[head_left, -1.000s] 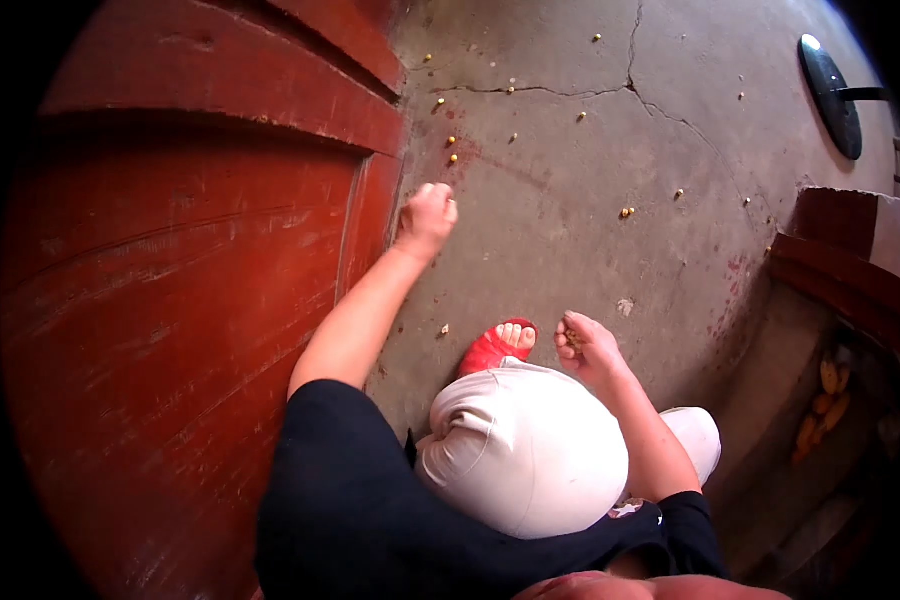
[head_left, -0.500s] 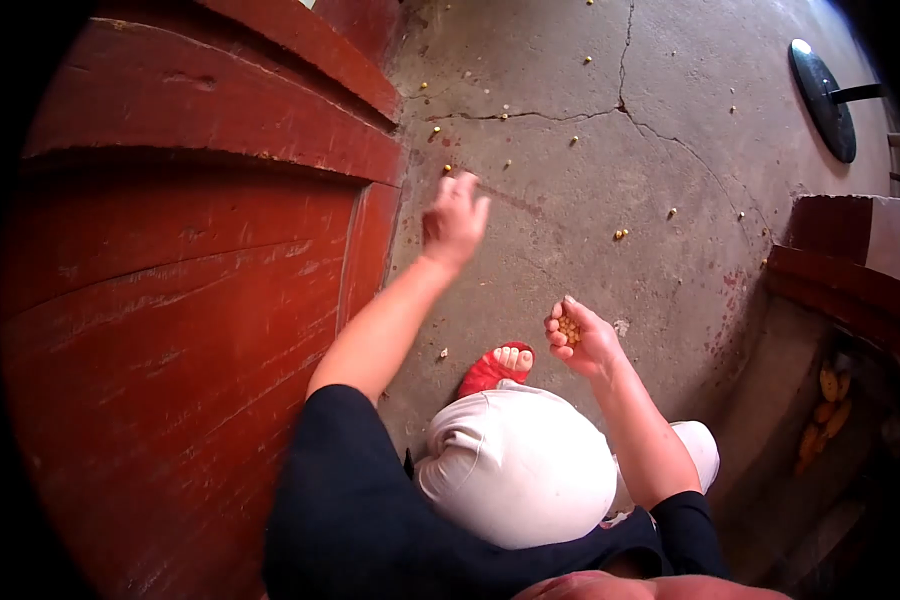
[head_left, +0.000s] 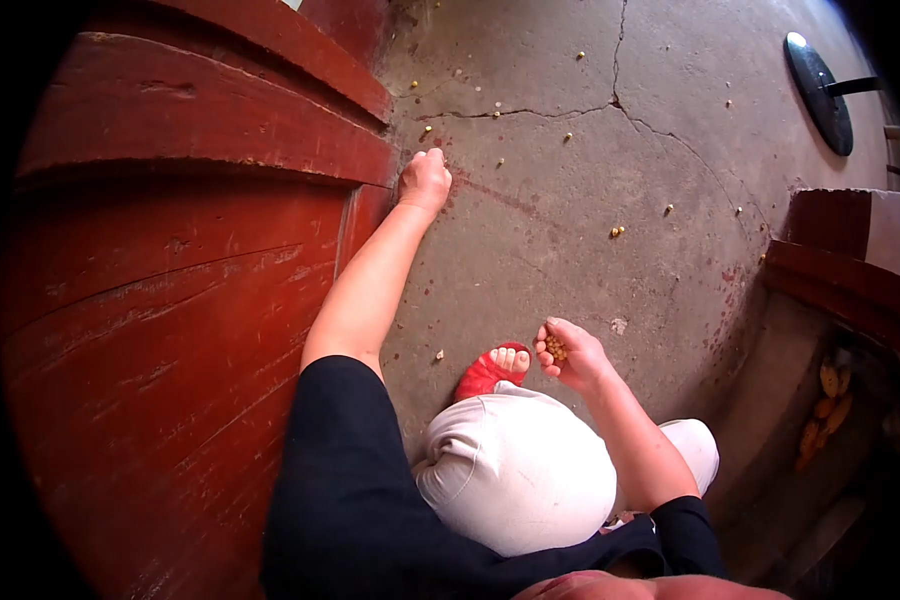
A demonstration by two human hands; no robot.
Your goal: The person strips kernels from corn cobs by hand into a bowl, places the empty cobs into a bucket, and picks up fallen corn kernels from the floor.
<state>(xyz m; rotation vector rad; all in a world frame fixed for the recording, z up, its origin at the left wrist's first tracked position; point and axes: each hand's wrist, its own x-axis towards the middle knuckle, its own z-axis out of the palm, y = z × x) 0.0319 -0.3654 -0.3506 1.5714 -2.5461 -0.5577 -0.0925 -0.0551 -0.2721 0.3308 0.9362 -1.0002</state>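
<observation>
My left hand reaches down to the concrete floor beside the red wooden panel, its fingers closed together. Whatever is between those fingertips is hidden. One yellow corn kernel lies just beyond the knuckles. Near my knee, my right hand is curled palm-up around a small pile of corn kernels. Further kernels are scattered over the floor, among them a close cluster of kernels right of centre.
The red wooden panel fills the left side. A round dark base with a post stands at upper right. Below it is a red wooden ledge, with corn cobs in the shadow underneath. My red shoe is near the middle.
My left hand has moved slightly left, and its loosely spread fingers have closed at the spot where a kernel lay. My right hand still holds its kernels, a little lower and further left.
</observation>
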